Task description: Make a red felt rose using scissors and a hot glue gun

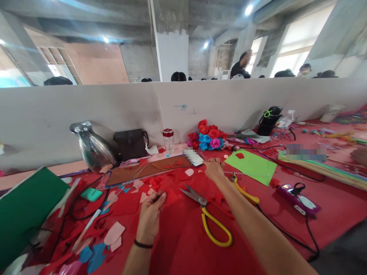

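Observation:
My left hand [149,217], with a dark band at its wrist, is above the red tabletop, thumb and fingers pinched together. Red paper lies behind the fingertips, so what they hold is not clear. Reaching forward, my right hand [215,170] has a finger stretched out at the near right corner of a phone [195,157]; whether it touches is hard to tell. Between my arms lie scissors [216,228] with yellow handles, blades apart. A yellow-handled tool [246,193] sits partly behind my right forearm. Red and pink paper scraps [115,233] are scattered around my left hand.
A metal jug [93,147], dark bag [130,145], glass jar [169,141] and paper flowers [208,135] stand along the partition [120,103]. Green paper [252,166] and a purple power strip [298,199] with cables lie right. A green board [31,214] is left.

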A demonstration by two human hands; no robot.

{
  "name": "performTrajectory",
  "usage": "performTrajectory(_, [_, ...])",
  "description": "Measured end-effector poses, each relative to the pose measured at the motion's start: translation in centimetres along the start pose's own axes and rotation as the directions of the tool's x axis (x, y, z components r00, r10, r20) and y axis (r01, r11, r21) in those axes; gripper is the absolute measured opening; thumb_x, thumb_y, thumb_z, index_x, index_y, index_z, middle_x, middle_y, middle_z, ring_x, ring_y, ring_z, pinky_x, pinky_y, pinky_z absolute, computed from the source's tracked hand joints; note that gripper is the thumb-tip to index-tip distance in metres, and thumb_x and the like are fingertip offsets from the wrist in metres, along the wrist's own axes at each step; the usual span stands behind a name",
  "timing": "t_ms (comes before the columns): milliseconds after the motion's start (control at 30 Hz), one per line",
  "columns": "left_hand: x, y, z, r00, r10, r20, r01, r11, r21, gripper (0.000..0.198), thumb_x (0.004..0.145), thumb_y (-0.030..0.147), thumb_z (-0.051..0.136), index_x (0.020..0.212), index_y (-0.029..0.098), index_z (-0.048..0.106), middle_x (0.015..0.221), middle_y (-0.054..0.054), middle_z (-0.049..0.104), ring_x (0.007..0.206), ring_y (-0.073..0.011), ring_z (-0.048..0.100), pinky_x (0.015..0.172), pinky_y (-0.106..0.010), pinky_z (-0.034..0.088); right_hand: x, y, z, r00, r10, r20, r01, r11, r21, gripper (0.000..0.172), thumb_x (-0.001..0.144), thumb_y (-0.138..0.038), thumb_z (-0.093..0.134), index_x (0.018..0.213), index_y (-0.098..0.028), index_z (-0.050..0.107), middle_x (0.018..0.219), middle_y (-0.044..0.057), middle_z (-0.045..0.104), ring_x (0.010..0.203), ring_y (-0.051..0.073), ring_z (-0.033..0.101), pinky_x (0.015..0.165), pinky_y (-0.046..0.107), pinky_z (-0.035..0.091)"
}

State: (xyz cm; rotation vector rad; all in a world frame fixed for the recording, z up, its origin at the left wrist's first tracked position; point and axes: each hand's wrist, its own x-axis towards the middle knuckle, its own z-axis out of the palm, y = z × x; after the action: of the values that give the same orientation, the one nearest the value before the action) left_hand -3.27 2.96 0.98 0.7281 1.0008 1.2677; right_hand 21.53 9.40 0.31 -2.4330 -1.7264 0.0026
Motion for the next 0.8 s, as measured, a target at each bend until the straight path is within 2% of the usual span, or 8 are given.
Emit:
performTrajectory(200, [0.1,0.0,-0.1,1.0,-0.005,-0.003,0.005,0.999,-0.033,0.03,0.041,0.023,0.083,0.061,0.013,0.063,0.052,0.005,0.054,0.043,-0.004,0.044,0.041,-0.016,0.031,-0.1,-0.1,0.3,1.0,-0.006,0.004,0.007,1.0,-0.018,0.038,0.085,-0.018,0.045,0.117,-0.032,0.061,0.116,0.012,0.054,0.108,0.03,0.041,0.081,0.041,0.031])
performTrajectory(333, [0.2,-0.1,0.0,1.0,0.011,0.005,-0.011,1.0,-0.003,0.029,0.043,0.025,0.082,0.058,0.013,0.061,0.048,0.007,0.049,0.04,-0.0021,0.036,0.039,-0.016,0.026,-0.1,-0.2,0.1,1.0,-0.001,0.003,0.001,1.0,-0.021,0.042,0.084,-0.015,0.044,0.12,-0.031,0.059,0.117,0.012,0.054,0.108,0.029,0.041,0.081,0.041,0.031])
performTrajectory(467, [0.1,-0.2,0.0,0.999,-0.016,0.032,0.016,1.0,0.005,0.032,0.041,0.027,0.083,0.059,0.012,0.062,0.048,0.006,0.048,0.042,-0.0026,0.036,0.04,-0.016,0.025,0.0,-0.2,-0.1,1.0,-0.01,0.009,0.011,1.0,-0.022,0.042,0.084,-0.022,0.048,0.125,-0.031,0.055,0.118,0.012,0.053,0.111,0.03,0.04,0.083,0.042,0.031])
performTrajectory(633, [0.2,-0.4,-0.2,0.998,-0.052,0.039,0.052,0.999,0.008,0.032,0.042,0.025,0.083,0.062,0.012,0.062,0.046,0.008,0.044,0.038,-0.0005,0.027,0.039,-0.016,0.018,0.2,-0.4,-0.2,0.999,-0.022,0.024,0.023,0.999,-0.023,0.045,0.084,-0.017,0.045,0.125,-0.032,0.055,0.118,0.011,0.054,0.111,0.03,0.04,0.083,0.041,0.031])
performTrajectory(800, [0.2,-0.5,-0.3,0.997,-0.053,0.049,0.053,0.999,0.004,0.034,0.042,0.027,0.083,0.063,0.013,0.06,0.046,0.009,0.043,0.038,-0.0006,0.026,0.038,-0.017,0.015,0.7,-1.3,-0.3,0.999,-0.037,0.04,0.038,0.999,-0.026,0.047,0.082,-0.016,0.047,0.125,-0.033,0.054,0.118,0.011,0.053,0.111,0.03,0.04,0.084,0.04,0.032])
